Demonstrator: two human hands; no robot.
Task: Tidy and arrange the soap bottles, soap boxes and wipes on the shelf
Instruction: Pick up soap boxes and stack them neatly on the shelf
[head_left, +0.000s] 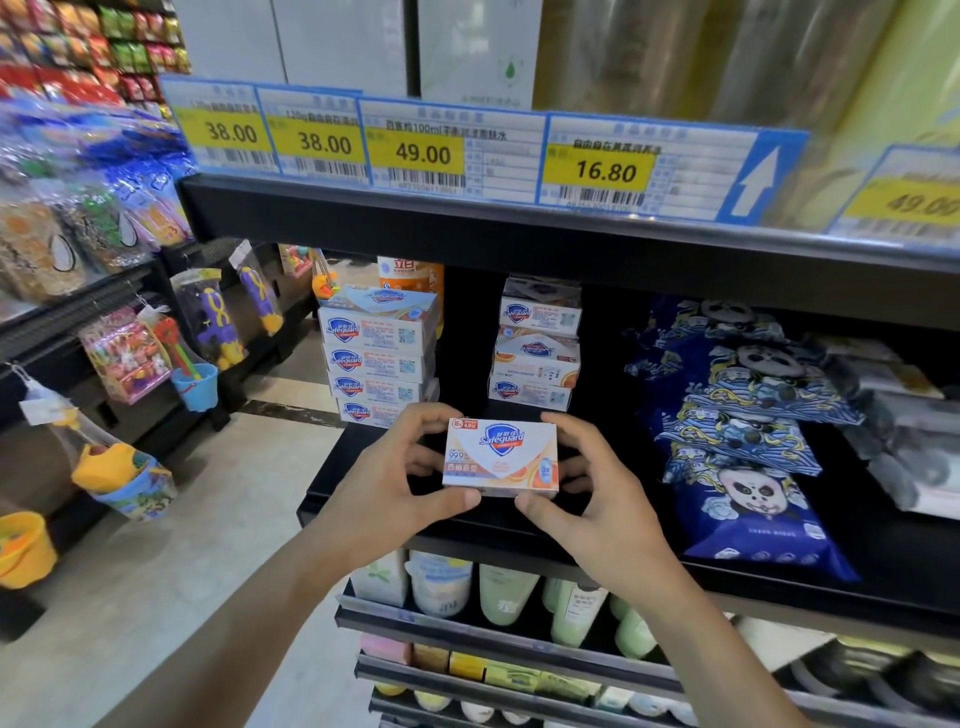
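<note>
Above black shelf (363, 499), both hands pinch soap box (501, 456).

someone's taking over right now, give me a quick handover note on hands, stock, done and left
Left hand and right hand both pinch one soap box, held in front of the shelf.
Left stack of four boxes looks neat; middle stack is uneven, one box tilted.
Wipes packs are piled askew on the right.
Left to do: place the held box, square the middle stack, straighten the wipes.
</note>
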